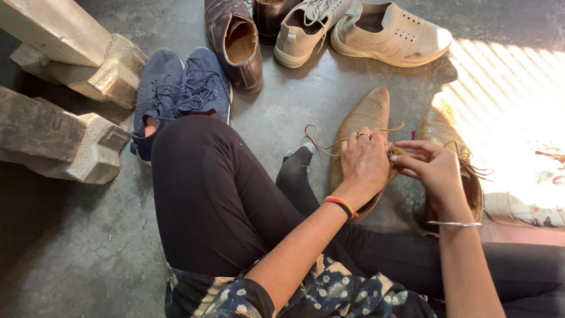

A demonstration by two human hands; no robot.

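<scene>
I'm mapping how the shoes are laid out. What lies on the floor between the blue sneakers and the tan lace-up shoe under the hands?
In the head view, the person's black-clad knee lies between the blue sneakers and the tan shoe.

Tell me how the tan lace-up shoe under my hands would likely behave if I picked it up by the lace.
The tan shoe would probably dangle toe-down, since its long toe extends past the lacing. Its lace curls loosely on the floor, so it is likely floppy and might slip through the eyelets. The upper holds its shape and looks fairly stiff.
</scene>
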